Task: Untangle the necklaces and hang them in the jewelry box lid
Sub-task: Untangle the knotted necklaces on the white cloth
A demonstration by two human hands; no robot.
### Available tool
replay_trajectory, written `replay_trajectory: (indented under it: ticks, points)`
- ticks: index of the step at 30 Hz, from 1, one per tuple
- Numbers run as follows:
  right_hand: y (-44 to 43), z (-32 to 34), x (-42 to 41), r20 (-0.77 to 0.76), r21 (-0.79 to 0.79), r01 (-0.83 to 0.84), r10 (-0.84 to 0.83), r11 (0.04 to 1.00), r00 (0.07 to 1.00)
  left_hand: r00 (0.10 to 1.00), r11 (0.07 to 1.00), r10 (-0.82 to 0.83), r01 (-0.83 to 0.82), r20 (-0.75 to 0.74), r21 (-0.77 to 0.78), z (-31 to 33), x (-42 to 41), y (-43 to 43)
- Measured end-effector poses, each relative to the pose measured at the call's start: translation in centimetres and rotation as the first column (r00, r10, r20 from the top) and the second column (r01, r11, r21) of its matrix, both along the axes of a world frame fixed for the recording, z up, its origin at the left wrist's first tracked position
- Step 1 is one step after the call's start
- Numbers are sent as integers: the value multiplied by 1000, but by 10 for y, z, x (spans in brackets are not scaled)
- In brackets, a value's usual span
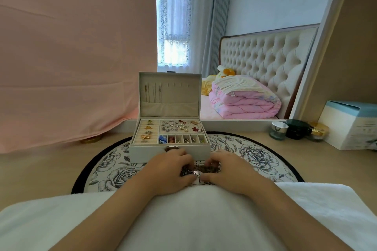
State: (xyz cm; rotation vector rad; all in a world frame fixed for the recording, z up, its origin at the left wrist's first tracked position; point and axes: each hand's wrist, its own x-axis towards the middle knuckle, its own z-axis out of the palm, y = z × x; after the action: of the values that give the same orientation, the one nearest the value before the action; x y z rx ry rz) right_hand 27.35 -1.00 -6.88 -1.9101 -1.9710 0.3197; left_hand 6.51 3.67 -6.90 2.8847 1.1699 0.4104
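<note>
Left hand [171, 170] and right hand [227, 172] pinch the necklace tangle [206, 169] lying nine-to-three between them, jewelry box lid [183, 96] at twelve.

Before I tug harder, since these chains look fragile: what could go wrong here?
The left hand and right hand both grip the tangled necklaces; pulling apart could tighten knots or snap a chain.
The open jewelry box stands just behind the knuckles; a jerk might bump it and spill the earrings.
</note>
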Motion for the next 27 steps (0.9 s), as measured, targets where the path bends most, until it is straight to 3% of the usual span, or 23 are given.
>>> replay_trajectory:
  ticks: [5,9,12,17,23,27]
  points:
    - [-4,9,10,31,-58,13,-11,998,999,989,989,107,-116,-102,-89,10,-16,4]
    - [-6,11,14,155,-28,58,-53,998,987,953,974,216,-224,-210,-15,15,-17,7]
    - [-5,5,5,189,41,-2,-5,999,982,976,985,174,-172,-134,25,15,-9,6]
    - [0,-8,-11,161,119,-156,136,981,978,996,998,9,-14,-86,-53,9,-11,3]
    - [1,-5,1,204,158,-138,104,978,973,977,970,101,-139,-190,-198,21,-33,5]
    - [-3,1,-15,118,194,-178,157,965,980,988,939,149,-156,-48,-308,29,-57,9]
